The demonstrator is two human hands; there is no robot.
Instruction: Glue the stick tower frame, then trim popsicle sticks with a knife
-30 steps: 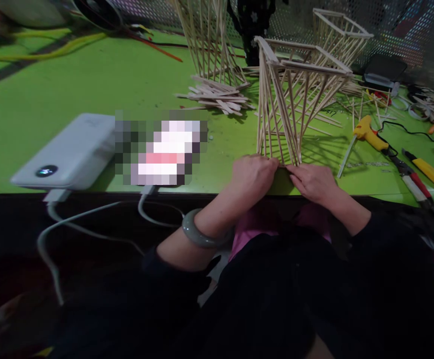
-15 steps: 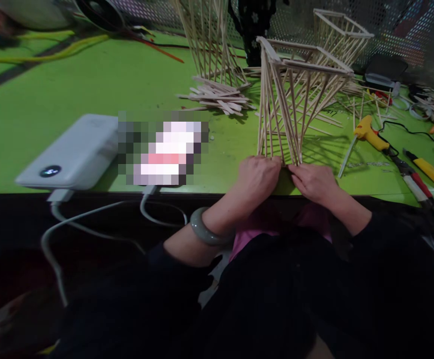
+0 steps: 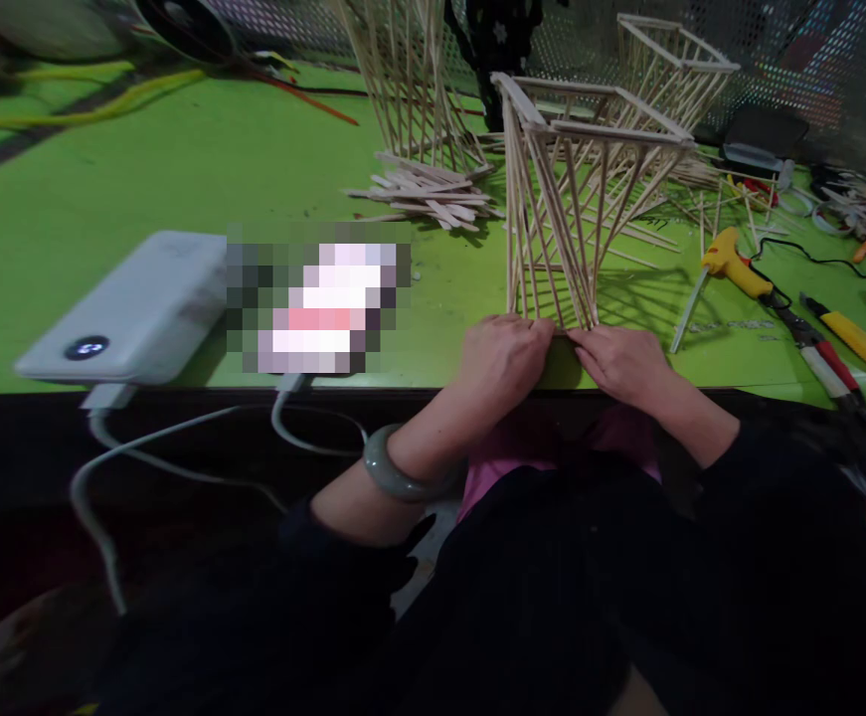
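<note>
A smooth white power bank [image 3: 126,308] lies left of the flared wooden-stick frame [image 3: 568,239] on the green tabletop [image 3: 179,179]. Left hand [image 3: 505,358] and right hand [image 3: 621,363] hold the frame's near base edge, fingers curled; a pistol-shaped glue gun [image 3: 738,268] lies right of it.

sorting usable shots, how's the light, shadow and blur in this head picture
The head view is dim, the dark clothing sinking to near black; in the head view a mosaic covers the bright device; in the head view, the stick frame casts a lattice shadow rightward on the tabletop, and the left hand and right hand look clearer than the soft upper left corner.
</note>
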